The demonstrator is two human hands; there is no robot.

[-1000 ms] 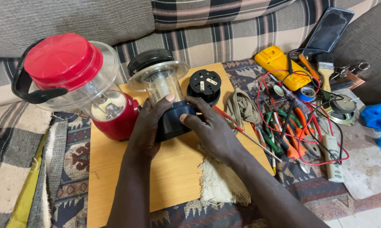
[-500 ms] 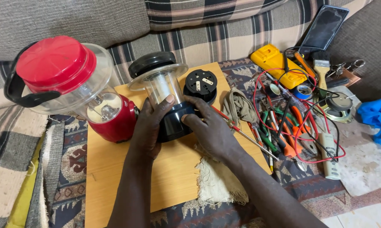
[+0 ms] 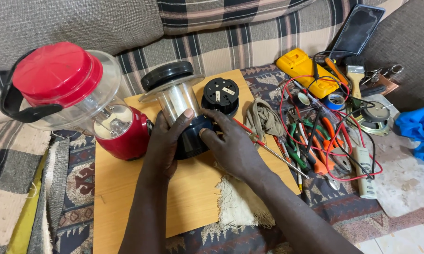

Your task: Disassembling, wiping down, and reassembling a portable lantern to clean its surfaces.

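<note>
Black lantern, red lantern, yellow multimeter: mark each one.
black lantern (image 3: 176,96): head view, on its clear middle tube.
red lantern (image 3: 56,77): head view, on its red top cap.
yellow multimeter (image 3: 299,66): head view, on its yellow casing.

A wooden board (image 3: 127,202) carries a black lantern (image 3: 179,113); left of it a red lantern (image 3: 80,99), right a black cap (image 3: 220,95).

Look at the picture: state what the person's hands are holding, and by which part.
Both hands, left hand and right hand, clasp the black lantern by its dark base.
</note>
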